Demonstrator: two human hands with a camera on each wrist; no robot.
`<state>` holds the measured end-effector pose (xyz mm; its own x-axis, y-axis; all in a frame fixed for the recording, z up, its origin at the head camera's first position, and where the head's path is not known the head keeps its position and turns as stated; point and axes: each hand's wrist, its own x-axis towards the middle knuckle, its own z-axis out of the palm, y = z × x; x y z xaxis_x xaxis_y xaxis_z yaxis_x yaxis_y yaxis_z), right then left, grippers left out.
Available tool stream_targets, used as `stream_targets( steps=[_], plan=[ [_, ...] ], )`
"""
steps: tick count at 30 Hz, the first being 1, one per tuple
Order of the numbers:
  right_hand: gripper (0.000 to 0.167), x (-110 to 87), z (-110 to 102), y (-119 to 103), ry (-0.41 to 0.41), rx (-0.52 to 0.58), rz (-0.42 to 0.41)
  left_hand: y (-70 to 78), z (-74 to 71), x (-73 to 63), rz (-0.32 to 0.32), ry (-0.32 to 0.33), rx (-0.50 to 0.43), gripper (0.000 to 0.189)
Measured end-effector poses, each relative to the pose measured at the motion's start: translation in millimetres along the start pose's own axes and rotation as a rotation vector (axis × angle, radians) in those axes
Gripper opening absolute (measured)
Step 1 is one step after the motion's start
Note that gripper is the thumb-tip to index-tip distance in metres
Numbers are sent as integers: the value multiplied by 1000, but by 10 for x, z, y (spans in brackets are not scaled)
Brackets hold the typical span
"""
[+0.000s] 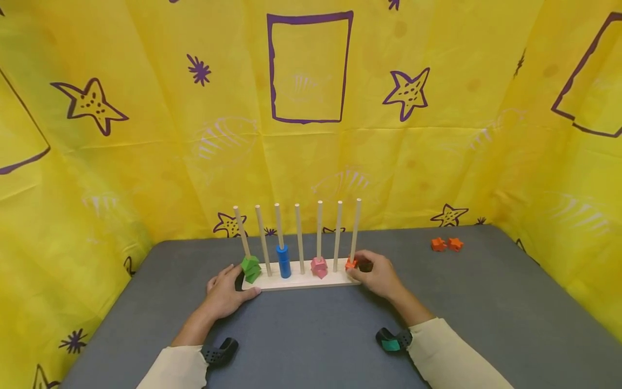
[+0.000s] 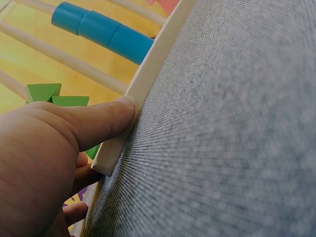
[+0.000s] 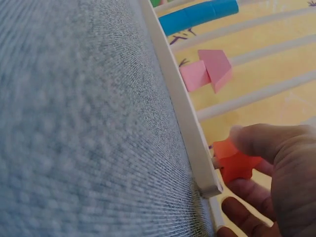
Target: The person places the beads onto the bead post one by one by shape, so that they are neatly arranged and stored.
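Observation:
A pale wooden peg stand (image 1: 301, 285) with several upright pegs stands on the grey table. My left hand (image 1: 225, 294) grips its left end, the thumb (image 2: 111, 118) on the front edge. Beside that hand, green blocks (image 1: 251, 269) are stacked on the leftmost peg. Blue cylinders (image 1: 284, 261) fill the lower part of another peg, and pink blocks (image 1: 319, 267) sit on one further right. At the rightmost peg my right hand (image 1: 381, 276) pinches an orange star block (image 3: 237, 160) between thumb and fingers. The star is threaded low on the peg, slightly above the base in the right wrist view.
Two loose orange star blocks (image 1: 447, 245) lie at the back right of the grey table (image 1: 311, 340). A yellow cloth (image 1: 311, 162) with purple drawings hangs behind the table and along its sides.

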<state>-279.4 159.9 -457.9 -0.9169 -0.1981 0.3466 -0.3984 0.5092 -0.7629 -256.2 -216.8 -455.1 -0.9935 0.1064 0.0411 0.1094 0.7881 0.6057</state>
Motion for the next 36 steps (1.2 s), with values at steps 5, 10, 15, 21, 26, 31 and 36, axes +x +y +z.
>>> stream_targets(
  steps=[5,10,15,21,26,31,36],
  plan=[
    [29,-3,-6,12,2,-41,26,15,-12,-4,1,-2,4,81],
    [31,8,-93,-4,45,-22,20,25,-12,-11,-6,-14,7,81],
    [33,61,-309,-85,155,1,-18,13,-17,-2,-1,-10,6,80],
    [33,103,-660,-144,286,17,-66,10,-35,21,14,-5,3,80],
    [34,90,-944,-123,372,-18,-73,23,-32,25,18,-10,9,79],
    [34,74,-1157,9,434,-35,-47,13,-23,3,9,-14,14,79],
    [40,29,-1303,340,479,-17,114,3,-4,-7,11,-17,16,80]
  ],
)
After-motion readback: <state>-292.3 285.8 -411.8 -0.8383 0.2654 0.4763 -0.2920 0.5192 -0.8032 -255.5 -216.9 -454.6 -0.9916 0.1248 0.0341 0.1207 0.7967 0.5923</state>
